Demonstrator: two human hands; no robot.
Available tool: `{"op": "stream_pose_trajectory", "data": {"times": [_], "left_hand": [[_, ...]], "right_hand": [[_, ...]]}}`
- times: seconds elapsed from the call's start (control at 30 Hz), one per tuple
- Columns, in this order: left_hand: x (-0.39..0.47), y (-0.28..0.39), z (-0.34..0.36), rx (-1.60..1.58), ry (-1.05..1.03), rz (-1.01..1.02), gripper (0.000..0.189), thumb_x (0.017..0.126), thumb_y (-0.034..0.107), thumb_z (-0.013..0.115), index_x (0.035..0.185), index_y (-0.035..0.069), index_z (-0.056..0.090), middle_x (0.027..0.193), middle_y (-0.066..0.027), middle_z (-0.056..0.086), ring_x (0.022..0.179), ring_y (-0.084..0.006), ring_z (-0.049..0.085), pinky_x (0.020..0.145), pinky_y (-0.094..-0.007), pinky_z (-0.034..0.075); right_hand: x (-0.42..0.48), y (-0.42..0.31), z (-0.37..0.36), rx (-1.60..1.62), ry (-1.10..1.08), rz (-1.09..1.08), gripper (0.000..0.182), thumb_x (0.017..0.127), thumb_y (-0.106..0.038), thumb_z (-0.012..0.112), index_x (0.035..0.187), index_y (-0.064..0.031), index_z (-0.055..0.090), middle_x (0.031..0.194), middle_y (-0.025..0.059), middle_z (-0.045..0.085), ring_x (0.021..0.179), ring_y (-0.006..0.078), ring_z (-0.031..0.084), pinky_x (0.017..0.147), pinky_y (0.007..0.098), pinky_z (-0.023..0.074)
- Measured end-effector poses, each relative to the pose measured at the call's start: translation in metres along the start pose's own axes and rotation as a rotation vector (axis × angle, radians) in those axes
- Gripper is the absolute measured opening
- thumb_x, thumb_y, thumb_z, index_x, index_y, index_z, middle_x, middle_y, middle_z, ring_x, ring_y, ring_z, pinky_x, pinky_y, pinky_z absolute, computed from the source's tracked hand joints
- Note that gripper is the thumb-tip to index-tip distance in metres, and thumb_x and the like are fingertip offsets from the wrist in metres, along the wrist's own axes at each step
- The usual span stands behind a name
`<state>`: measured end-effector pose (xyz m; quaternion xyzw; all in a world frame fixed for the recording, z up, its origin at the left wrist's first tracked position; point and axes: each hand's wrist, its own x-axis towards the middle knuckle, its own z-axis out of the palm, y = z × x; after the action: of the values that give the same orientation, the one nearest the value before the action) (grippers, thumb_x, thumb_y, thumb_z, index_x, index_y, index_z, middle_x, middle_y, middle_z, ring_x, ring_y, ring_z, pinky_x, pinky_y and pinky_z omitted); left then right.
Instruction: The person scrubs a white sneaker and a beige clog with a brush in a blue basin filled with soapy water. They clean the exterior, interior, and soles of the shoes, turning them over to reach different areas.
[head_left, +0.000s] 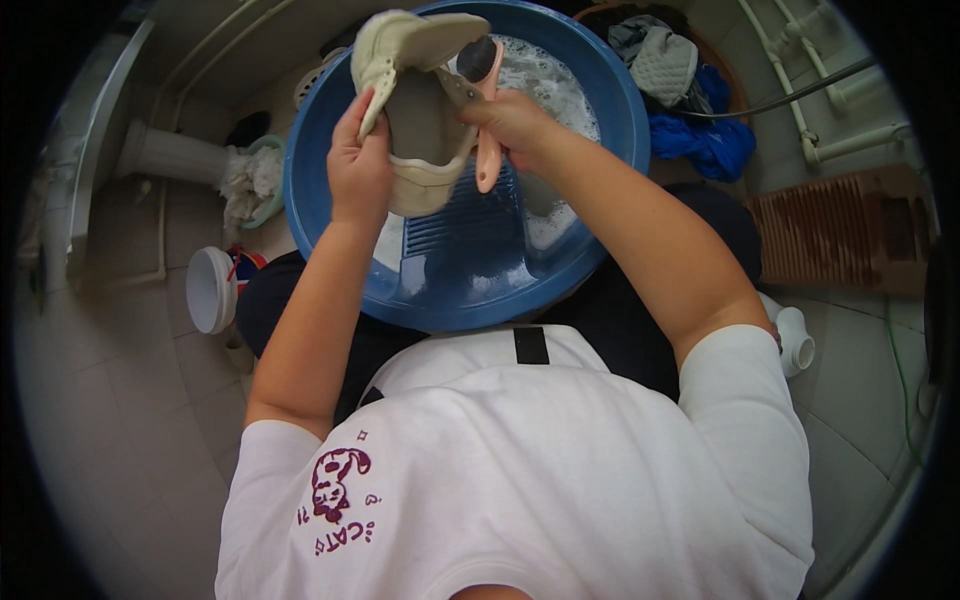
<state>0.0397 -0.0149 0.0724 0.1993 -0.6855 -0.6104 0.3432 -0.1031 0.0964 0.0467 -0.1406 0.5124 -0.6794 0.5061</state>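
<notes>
My left hand (358, 161) grips one side of a cream lace-up shoe (429, 184), thumb along the collar. The shoe is held above the basin with its tongue folded up and its grey insole in sight. My right hand (517, 127) holds a pink-handled scrub brush (489, 154) with dark bristles pointing up and away, and its thumb presses on the shoe's other side. Beneath both is a round blue plastic basin (630, 112) with a built-in ribbed washboard (469, 240). Foamy, greyish water (559, 67) fills its far part.
Several clothes (664, 64) lie in an orange-brown basin at the far right, with blue fabric (701, 146) over its edge. A brown washboard (832, 229) and a white bottle (795, 341) are at right. A white bucket (210, 289) and a pale green bin (268, 184) stand left.
</notes>
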Motion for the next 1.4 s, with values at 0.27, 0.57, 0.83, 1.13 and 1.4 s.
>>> {"op": "stream_pose_trajectory", "data": {"times": [0.27,0.57,0.83,1.13,1.4], "left_hand": [[-0.002,0.006,-0.006,0.681,-0.015,0.019,0.036,0.072,-0.002,0.059,0.108,0.006,0.059,0.131,-0.0125,0.048,0.118,-0.0287,0.048,0.091,-0.0325,0.042],[0.0,0.028,0.0,1.61,-0.471,-0.092,0.027,0.079,0.023,0.055,0.102,0.02,0.068,0.144,-0.0094,0.034,0.128,-0.0343,0.037,0.099,-0.0441,0.038],[0.009,-0.02,-0.006,1.147,-0.624,-0.072,0.076,0.067,0.044,0.069,0.132,0.015,0.043,0.134,-0.0119,0.045,0.119,-0.0313,0.047,0.092,-0.0396,0.044],[0.005,-0.001,0.003,1.124,-0.62,-0.14,0.054,0.064,0.024,0.075,0.112,0.006,0.059,0.097,-0.0106,0.065,0.094,-0.0267,0.061,0.085,-0.0327,0.046],[0.002,-0.008,0.0,0.964,-0.263,0.362,0.039,0.069,0.018,0.071,0.107,0.015,0.062,0.124,-0.0142,0.044,0.111,-0.0367,0.048,0.092,-0.0404,0.044]], "right_hand": [[-0.011,0.011,0.004,-0.103,0.147,0.091,0.029,0.075,-0.003,0.05,0.102,0.006,0.055,0.093,0.0162,0.058,0.082,0.0269,0.06,0.072,0.0383,0.0502],[-0.036,0.025,0.02,-0.209,0.182,-0.09,0.023,0.074,-0.008,0.05,0.091,0.0061,0.058,0.077,0.0133,0.059,0.064,0.0214,0.059,0.057,0.0342,0.0479],[-0.047,0.03,0.027,-0.248,0.182,-0.229,0.023,0.073,-0.01,0.051,0.088,0.0053,0.059,0.07,0.0129,0.059,0.063,0.0219,0.06,0.057,0.0349,0.0477],[-0.051,0.027,0.019,-0.267,0.189,-0.207,0.017,0.073,-0.008,0.052,0.083,0.0027,0.059,0.07,0.0105,0.059,0.057,0.0178,0.057,0.053,0.0322,0.0468],[-0.05,0.018,0.011,-0.204,0.126,-0.083,0.017,0.073,-0.006,0.052,0.086,0.0021,0.06,0.076,0.0093,0.06,0.062,0.0163,0.057,0.054,0.0305,0.046]]}}
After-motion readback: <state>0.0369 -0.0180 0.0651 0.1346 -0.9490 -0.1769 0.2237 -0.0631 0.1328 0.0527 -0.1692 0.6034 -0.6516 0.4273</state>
